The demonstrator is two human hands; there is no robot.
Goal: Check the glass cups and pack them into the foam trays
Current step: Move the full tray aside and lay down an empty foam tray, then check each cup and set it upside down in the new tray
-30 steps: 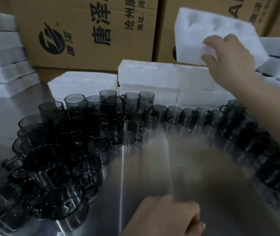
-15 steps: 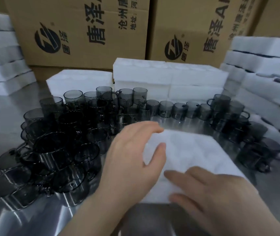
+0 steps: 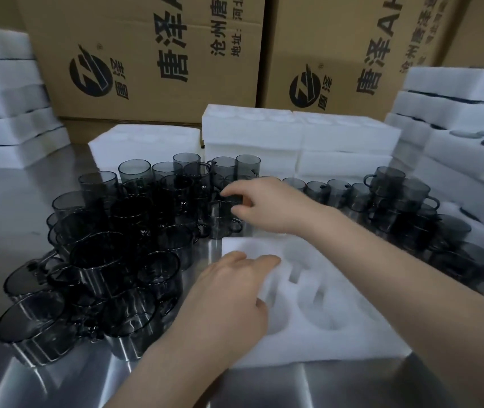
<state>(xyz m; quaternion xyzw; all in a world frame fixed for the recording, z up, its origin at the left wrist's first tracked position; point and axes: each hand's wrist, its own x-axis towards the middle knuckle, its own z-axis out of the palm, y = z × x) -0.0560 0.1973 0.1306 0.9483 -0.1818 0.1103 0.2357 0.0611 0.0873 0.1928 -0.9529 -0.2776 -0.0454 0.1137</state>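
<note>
At the far left, a stack of foam trays (image 3: 2, 136) is being kept at the edge of the desk (image 3: 5, 207), seemingly so that it is lying out of the working space yet within reach. Beside it, a dense crowd of dark glass cups (image 3: 123, 260) is being stored upright and close together, probably so that each can be lifted from above without others being tipped. The left hand (image 3: 229, 295) is being laid flat, fingers straight and relaxed, on the left side of an empty foam tray (image 3: 337, 334). Nothing is being gripped by it, and the tray is apparently being steadied against sliding on the smooth metal. The tray is being presented directly in front of the person, hollows facing up, so that cups can be dropped in with a short move. Beyond its far edge, the right hand (image 3: 267, 207) is being stretched into the crowd. One cup (image 3: 218, 222) at the crowd's right edge is being pinched at the rim between thumb and curled fingers, though the contact is being softened by blur. Its handle is being left free, likely so that the glass can be turned and checked. Further right, a curved row of cups (image 3: 405, 207) is being held ready near the tray, and stacked trays (image 3: 455, 119), some showing dark shapes, are being piled out of the way.
</note>
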